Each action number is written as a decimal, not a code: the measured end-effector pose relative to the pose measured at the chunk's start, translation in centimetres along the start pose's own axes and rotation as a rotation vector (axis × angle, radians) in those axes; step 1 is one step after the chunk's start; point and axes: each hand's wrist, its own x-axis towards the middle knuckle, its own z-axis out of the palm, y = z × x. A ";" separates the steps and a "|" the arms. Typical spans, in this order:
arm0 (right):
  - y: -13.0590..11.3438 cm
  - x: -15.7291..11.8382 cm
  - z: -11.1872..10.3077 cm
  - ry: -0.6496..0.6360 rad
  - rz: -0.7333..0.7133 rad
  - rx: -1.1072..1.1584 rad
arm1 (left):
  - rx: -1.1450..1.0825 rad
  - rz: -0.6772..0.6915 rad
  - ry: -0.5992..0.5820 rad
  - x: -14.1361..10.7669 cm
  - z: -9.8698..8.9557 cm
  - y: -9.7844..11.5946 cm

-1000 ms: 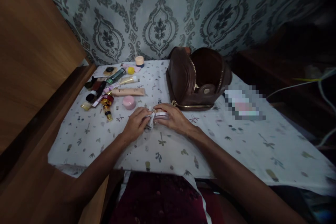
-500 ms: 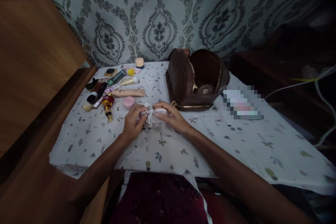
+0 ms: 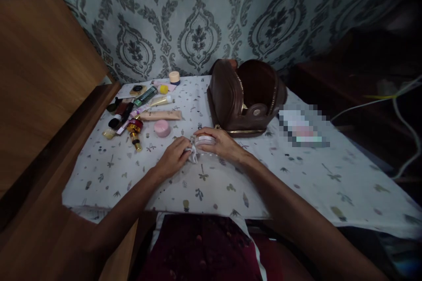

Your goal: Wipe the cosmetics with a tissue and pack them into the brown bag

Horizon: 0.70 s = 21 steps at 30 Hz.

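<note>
My left hand (image 3: 174, 156) is closed on a crumpled white cloth (image 3: 193, 155). Right beside it, my right hand (image 3: 221, 143) grips a round, clear container with a white and pinkish rim (image 3: 205, 140). The cloth touches the container's left side. Both hands are low over the patterned white tablecloth. A pink round jar (image 3: 161, 128) stands just behind my left hand. Behind my right hand is a brown bag (image 3: 227, 96), unzipped and gaping at the top.
Several tubes, jars and bottles lie at the back left, among them a peach tube (image 3: 161, 115), a green tube (image 3: 145, 96) and a gold bottle (image 3: 135, 141). A blurred-out flat item (image 3: 303, 127) lies right of the bag. Wooden furniture (image 3: 46, 52) borders the left.
Both hands have shifted slightly right with the cloth and container. My left hand has moved away from the pink jar, which shows more fully.
</note>
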 end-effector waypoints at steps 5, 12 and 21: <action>0.1 0.1 0.3 0.082 0.047 0.176 | -0.009 -0.014 0.080 0.0 0.1 -0.1; 0.5 0.4 1.4 0.141 0.049 0.370 | 0.004 0.010 0.365 0.4 -1.0 0.7; 0.2 0.0 0.1 0.045 0.021 0.146 | -0.002 0.029 0.147 0.1 -0.5 0.2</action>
